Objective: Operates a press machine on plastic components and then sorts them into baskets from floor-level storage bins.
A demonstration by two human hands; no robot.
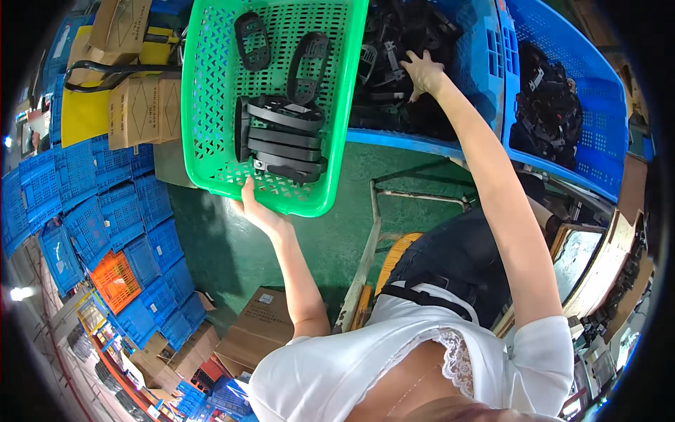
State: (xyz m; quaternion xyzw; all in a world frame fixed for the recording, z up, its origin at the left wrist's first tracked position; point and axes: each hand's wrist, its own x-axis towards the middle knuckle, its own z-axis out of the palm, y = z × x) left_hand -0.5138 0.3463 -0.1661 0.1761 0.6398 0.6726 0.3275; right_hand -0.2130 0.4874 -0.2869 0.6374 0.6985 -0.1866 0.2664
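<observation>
My left hand (259,212) grips the near rim of a green perforated plastic basket (336,141), thumb over the edge and the other fingers mostly hidden beneath it. Inside lie several black oval plastic frames: a loose one (253,42) at the far side, another (308,67) to its right, and a stacked row (285,137) nearer me. My right arm stretches into a blue crate (485,77) to the right of the basket. There my right hand (425,74) is spread over a heap of black plastic parts (390,53), fingers apart, with no part visibly held.
A second blue crate (598,105) with black parts stands at the right. Cardboard boxes (144,105) and stacked blue crates (105,204), one orange crate (116,281) among them, line the left. A metal frame (373,232) stands on the green floor, near a carton (259,323).
</observation>
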